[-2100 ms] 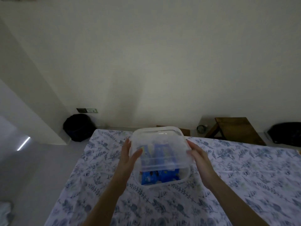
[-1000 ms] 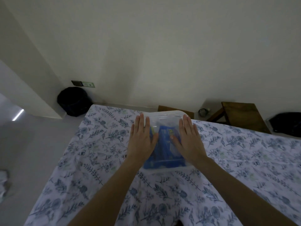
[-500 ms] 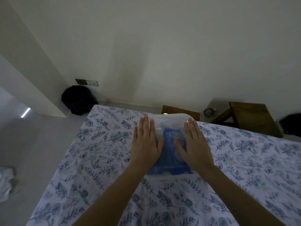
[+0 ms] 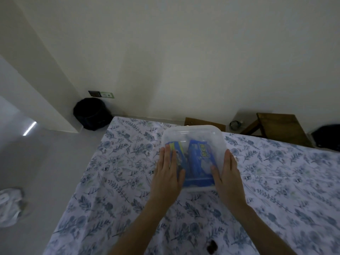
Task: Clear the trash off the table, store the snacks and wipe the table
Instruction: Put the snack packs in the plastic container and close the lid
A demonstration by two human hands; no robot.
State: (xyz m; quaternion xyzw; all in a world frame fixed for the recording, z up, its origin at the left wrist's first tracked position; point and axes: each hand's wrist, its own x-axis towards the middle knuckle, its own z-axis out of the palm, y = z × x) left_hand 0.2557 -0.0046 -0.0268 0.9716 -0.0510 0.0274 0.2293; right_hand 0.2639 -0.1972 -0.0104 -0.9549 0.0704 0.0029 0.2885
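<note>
Snack packets (image 4: 199, 159), blue, fill the lidded clear container (image 4: 193, 134); left hand (image 4: 168, 173) and right hand (image 4: 228, 175) press flat, unclenched.

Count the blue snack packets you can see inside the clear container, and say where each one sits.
2. One blue snack packet lies on the left side of the clear container, partly under the left hand; the other lies centre-right, beside the right hand. More may be hidden beneath.
</note>
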